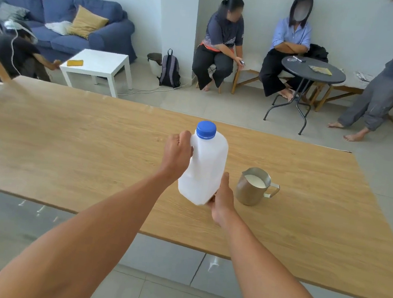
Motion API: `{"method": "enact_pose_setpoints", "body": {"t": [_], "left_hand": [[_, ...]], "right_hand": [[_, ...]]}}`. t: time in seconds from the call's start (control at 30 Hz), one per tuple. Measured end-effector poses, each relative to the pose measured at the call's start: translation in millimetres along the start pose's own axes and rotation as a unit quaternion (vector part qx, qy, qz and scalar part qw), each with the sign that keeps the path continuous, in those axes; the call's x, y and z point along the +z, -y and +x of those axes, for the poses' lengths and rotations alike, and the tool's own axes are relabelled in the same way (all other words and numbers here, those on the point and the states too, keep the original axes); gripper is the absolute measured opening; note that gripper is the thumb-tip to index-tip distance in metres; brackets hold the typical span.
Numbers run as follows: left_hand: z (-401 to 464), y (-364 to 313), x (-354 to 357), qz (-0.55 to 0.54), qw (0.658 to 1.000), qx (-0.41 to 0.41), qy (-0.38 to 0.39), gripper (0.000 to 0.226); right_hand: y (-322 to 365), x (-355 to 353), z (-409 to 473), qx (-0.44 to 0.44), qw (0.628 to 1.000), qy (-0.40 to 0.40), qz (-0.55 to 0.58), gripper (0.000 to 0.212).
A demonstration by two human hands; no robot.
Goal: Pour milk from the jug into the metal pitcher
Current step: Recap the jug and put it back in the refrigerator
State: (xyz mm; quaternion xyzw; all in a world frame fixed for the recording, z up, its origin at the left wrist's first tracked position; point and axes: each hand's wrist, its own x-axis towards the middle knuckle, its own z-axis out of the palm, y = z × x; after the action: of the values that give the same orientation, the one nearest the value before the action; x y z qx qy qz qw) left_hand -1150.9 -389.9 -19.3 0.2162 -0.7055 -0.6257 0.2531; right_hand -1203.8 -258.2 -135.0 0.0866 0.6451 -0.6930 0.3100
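Note:
A white plastic milk jug (pixel 207 164) with a blue cap (pixel 206 130) screwed on is held slightly tilted above the wooden table (pixel 80 150). My left hand (pixel 178 153) grips its handle. My right hand (pixel 223 197) supports the jug's bottom corner. Just to the right of the jug a metal pitcher (pixel 252 188) stands upright on the table, with white milk inside and its handle turned to the right.
The table's near edge runs across below my forearms. Beyond the far edge are a white side table (pixel 97 66), a blue sofa (pixel 66 16), a backpack (pixel 170 70), a round dark table (pixel 313 72), two seated people and one standing at the right.

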Motion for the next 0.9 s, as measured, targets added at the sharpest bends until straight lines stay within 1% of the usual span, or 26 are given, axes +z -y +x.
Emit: {"method": "enact_pose_setpoints", "body": {"t": [0.07, 0.13, 0.27, 0.43, 0.53, 0.7, 0.8, 0.9], "left_hand": [[-3.3, 4.1, -3.8, 0.0, 1.0, 0.003, -0.007, 0.031], [-5.3, 7.7, -8.0, 0.004, 1.0, 0.002, -0.025, 0.032], [-11.0, 13.3, -14.7, -0.005, 0.996, -0.024, -0.089, 0.033], [-32.5, 16.2, -20.6, -0.018, 0.983, -0.049, -0.175, 0.035], [-49.5, 19.1, -31.2, -0.021, 0.97, -0.058, -0.234, 0.035], [-88.6, 23.3, -61.9, -0.023, 0.944, -0.06, -0.324, 0.036], [-123.5, 23.3, -93.3, -0.022, 0.919, -0.069, -0.387, 0.037], [-165.1, 22.7, -127.4, -0.019, 0.893, -0.069, -0.444, 0.042]], "right_hand": [[-2.5, 1.1, 9.2, 0.002, 1.0, 0.01, -0.021, 0.075], [-3.1, 2.8, 18.0, 0.001, 0.999, 0.022, -0.044, 0.076], [-1.1, 8.8, 28.1, 0.006, 0.995, 0.058, -0.075, 0.055], [-2.6, 15.3, 34.3, 0.019, 0.983, 0.123, -0.138, 0.051], [-7.1, 25.2, 30.4, 0.019, 0.967, 0.174, -0.186, 0.058], [-21.5, 50.5, 2.8, 0.011, 0.936, 0.264, -0.234, 0.061], [-38.0, 74.9, -23.2, 0.013, 0.912, 0.315, -0.264, 0.063], [-58.6, 103.0, -57.5, 0.029, 0.884, 0.371, -0.283, 0.058]]}}
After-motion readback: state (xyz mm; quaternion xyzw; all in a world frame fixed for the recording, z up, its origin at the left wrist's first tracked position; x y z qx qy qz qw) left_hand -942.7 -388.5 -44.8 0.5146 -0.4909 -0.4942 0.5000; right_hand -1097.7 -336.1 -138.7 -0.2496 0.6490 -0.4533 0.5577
